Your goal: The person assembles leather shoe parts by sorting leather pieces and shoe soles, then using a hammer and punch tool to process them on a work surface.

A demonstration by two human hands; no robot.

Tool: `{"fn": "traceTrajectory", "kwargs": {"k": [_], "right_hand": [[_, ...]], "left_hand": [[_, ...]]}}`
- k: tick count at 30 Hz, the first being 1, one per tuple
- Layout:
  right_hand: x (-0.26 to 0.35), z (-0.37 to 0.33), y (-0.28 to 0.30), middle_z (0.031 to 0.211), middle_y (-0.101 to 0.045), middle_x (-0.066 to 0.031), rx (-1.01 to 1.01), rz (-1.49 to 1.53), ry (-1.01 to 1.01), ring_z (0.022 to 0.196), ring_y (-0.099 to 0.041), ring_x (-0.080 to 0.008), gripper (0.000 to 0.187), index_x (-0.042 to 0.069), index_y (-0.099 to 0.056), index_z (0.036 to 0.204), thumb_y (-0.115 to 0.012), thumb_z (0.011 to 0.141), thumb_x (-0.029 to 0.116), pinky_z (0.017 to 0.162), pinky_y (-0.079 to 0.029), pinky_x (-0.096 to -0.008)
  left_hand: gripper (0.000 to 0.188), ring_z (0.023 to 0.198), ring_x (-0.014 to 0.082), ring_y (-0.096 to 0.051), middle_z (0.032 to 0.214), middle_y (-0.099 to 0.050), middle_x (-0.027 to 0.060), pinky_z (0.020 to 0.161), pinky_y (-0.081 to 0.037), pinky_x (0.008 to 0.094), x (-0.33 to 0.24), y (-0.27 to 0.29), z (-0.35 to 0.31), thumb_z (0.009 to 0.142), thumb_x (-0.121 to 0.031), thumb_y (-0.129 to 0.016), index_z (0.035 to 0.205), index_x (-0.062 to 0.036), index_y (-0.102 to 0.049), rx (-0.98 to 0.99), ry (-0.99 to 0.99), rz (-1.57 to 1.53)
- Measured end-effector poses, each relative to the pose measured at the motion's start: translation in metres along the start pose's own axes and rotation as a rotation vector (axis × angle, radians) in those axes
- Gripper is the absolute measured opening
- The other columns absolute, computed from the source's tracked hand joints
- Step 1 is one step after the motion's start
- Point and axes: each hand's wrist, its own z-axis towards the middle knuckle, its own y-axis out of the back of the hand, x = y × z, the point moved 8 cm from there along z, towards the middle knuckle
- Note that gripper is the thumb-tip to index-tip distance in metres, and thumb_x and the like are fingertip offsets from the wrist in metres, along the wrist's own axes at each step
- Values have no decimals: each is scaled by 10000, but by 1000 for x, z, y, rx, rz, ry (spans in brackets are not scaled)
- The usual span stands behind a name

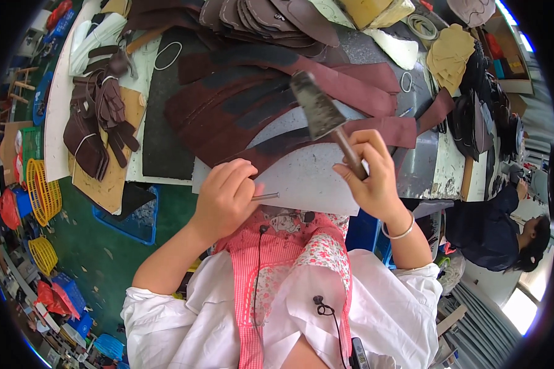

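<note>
A hammer [319, 109] with a broad, worn metal head and a short handle is in my right hand [372, 175], raised above the table. My left hand [225, 195] is closed around a thin metal rod [265, 197], whose tip points right over the near edge of a white board [289, 175]. Beyond both hands, long dark-red leather pieces [228, 117] lie fanned over one another, some with blackish patches. The hammer's head hangs over these pieces; whether it touches them I cannot tell.
Stacked brown leather pieces [264, 24] lie at the back. Tied brown bundles [87, 144] sit on the left, tan cut pieces [452, 55] and black pieces [474, 126] on the right. A blue-rimmed bin [152, 230] stands below the table. Another person [489, 227] is at the far right.
</note>
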Motion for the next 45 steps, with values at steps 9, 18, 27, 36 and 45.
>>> {"fn": "traceTrajectory", "kwargs": {"k": [9, 18, 27, 36, 45], "right_hand": [[21, -21, -35, 868, -547, -130, 202, 151, -18, 661, -514, -220, 115, -34, -546, 815, -650, 782, 1, 576, -422, -295], [17, -48, -57, 787, -512, -153, 316, 99, -106, 609, -499, -273, 145, -45, -527, 856, -638, 812, 38, 539, -402, -340], [10, -40, -63, 790, -487, -234, 430, 34, -232, 705, -516, -455, 169, -54, -426, 863, -544, 744, -35, 610, -437, -454], [11, -37, -62, 620, -509, -164, 308, 66, -178, 515, -505, -285, 197, -55, -556, 964, -627, 860, 96, 503, -389, -352], [49, -18, -33, 652, -546, -117, 218, 42, 90, 502, -517, -199, 167, -86, -541, 982, -567, 826, -35, 480, -418, -297]], "left_hand": [[166, 754, 276, -488, 896, -522, 141, 673, -412, 362, 51, 36, -41, 890, -88, -479, 750, -1, -488, -265, 468, -325], [63, 779, 125, -651, 849, -640, 86, 717, -532, 232, 64, -6, -55, 862, 11, -619, 909, 40, -587, -114, 852, -967], [90, 743, 178, -691, 812, -672, 107, 651, -554, 266, 60, 4, -51, 847, 19, -618, 930, 31, -585, -26, 680, -690], [90, 707, 191, -689, 803, -670, 102, 607, -541, 272, 57, 6, -48, 836, -15, -646, 905, 15, -595, -20, 627, -609], [64, 669, 264, -649, 795, -639, 117, 589, -519, 335, 47, 7, -46, 806, 16, -635, 842, 6, -582, -27, 516, -376]]}}
